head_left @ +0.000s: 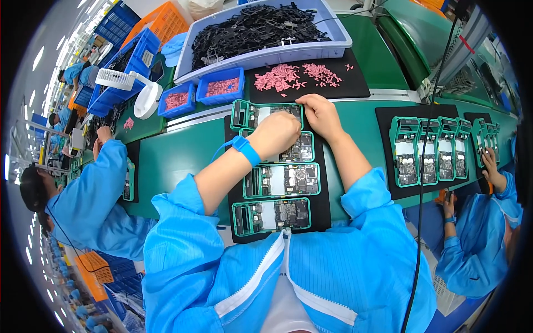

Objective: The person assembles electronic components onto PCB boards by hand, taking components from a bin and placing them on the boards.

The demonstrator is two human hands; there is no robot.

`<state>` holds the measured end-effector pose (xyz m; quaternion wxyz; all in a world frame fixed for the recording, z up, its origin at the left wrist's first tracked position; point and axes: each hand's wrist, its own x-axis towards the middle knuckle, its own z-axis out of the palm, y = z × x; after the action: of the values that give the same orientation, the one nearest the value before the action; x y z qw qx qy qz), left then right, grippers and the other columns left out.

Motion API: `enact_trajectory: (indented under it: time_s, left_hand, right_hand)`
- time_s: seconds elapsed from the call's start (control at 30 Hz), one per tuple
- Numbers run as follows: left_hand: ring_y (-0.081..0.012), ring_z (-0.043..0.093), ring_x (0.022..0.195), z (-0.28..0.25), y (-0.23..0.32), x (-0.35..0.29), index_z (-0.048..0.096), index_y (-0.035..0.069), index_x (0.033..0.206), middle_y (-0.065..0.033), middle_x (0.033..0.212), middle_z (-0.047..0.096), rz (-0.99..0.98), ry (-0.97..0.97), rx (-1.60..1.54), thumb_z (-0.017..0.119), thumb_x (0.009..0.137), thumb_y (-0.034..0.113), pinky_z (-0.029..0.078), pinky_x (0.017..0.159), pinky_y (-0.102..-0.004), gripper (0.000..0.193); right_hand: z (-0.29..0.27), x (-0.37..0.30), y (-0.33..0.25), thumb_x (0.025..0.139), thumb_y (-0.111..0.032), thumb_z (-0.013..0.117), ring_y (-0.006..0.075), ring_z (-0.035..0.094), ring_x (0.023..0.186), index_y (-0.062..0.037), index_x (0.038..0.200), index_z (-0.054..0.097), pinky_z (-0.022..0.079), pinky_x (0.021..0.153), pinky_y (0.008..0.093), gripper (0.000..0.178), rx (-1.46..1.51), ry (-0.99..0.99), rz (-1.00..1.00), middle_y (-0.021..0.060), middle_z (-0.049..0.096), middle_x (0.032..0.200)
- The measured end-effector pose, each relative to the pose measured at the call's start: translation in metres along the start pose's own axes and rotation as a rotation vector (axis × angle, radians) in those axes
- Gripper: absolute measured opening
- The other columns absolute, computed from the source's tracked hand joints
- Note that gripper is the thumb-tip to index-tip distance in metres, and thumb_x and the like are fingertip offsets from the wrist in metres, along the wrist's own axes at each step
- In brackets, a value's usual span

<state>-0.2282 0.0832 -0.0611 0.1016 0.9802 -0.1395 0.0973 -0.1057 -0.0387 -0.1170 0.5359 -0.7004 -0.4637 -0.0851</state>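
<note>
Several green-framed devices with exposed circuit boards lie in a column on a black mat (327, 208) in front of me. My left hand (276, 135), with a blue wrist strap (246, 150), reaches over the farthest device (257, 115) and the second one (304, 149). Its fingers are curled closed and point down at the boards; whatever they hold is hidden beneath them. At the far right corner of the farthest device, my right hand (322, 116) has its fingers bent on the frame's edge. Nearer me lie a third device (282, 180) and a fourth (272, 216), untouched.
Loose pink pieces (277, 77) lie on a black pad beyond my hands. Two blue bins (221, 89) hold more, beside a large tub (266, 57) of black parts. A white fan (147, 100) stands left. Co-workers sit both sides; a black cable (423, 166) hangs at right.
</note>
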Motion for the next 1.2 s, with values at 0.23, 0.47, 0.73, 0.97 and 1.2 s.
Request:
enact_trajectory:
  time_s: [0.23, 0.47, 0.73, 0.97, 1.2]
  left_hand:
    - [-0.0289, 0.061, 0.076, -0.003, 0.003, 0.003, 0.063, 0.005, 0.066, -0.0114, 0.07, 0.061, 0.021, -0.056, 0.094, 0.061, 0.072, 0.01, 0.05, 0.072, -0.0391, 0.008]
    - [-0.0239, 0.059, 0.079, -0.011, 0.023, 0.002, 0.061, 0.007, 0.067, -0.007, 0.074, 0.06, 0.12, -0.079, 0.385, 0.06, 0.068, 0.012, 0.048, 0.072, -0.0346, 0.005]
    - [-0.0247, 0.058, 0.077, -0.006, 0.036, -0.013, 0.061, 0.006, 0.066, -0.0082, 0.072, 0.058, -0.018, -0.052, 0.284, 0.06, 0.068, 0.011, 0.048, 0.07, -0.0366, 0.006]
    - [-0.0327, 0.061, 0.079, -0.063, 0.038, -0.033, 0.065, 0.002, 0.075, -0.0149, 0.076, 0.06, -0.137, -0.121, -0.113, 0.063, 0.077, 0.014, 0.05, 0.075, -0.0423, 0.013]
    - [-0.027, 0.061, 0.072, -0.198, 0.057, -0.051, 0.067, 0.001, 0.084, -0.0115, 0.078, 0.063, -0.151, -0.168, -0.303, 0.067, 0.079, 0.009, 0.049, 0.064, -0.0347, 0.01]
  right_hand:
    - [0.0, 0.0, 0.0, 0.078, 0.004, 0.053, 0.0277, 0.064, 0.088, -0.0024, 0.092, 0.067, 0.051, 0.079, 0.0343, 0.02, -0.023, -0.02, 0.002, 0.0119, 0.066, 0.093]
    - [0.002, 0.001, 0.001, 0.076, 0.002, 0.054, 0.0306, 0.062, 0.089, -0.0051, 0.088, 0.066, 0.05, 0.078, 0.0396, 0.019, -0.03, -0.003, -0.035, 0.0106, 0.066, 0.091]
    - [0.0, 0.008, 0.003, 0.077, 0.001, 0.056, 0.0311, 0.062, 0.086, -0.0038, 0.087, 0.066, 0.05, 0.075, 0.0379, 0.015, 0.011, 0.103, 0.036, 0.0125, 0.065, 0.089]
    - [-0.026, 0.036, 0.026, 0.076, -0.015, 0.067, 0.0326, 0.063, 0.081, -0.0067, 0.08, 0.065, 0.05, 0.072, 0.044, 0.009, -0.417, 0.109, 0.418, 0.0136, 0.064, 0.085]
    - [-0.021, 0.05, 0.034, 0.077, -0.013, 0.065, 0.0351, 0.065, 0.086, -0.0026, 0.076, 0.067, 0.052, 0.077, 0.0426, 0.011, -0.678, -0.072, 0.484, 0.0192, 0.066, 0.09]
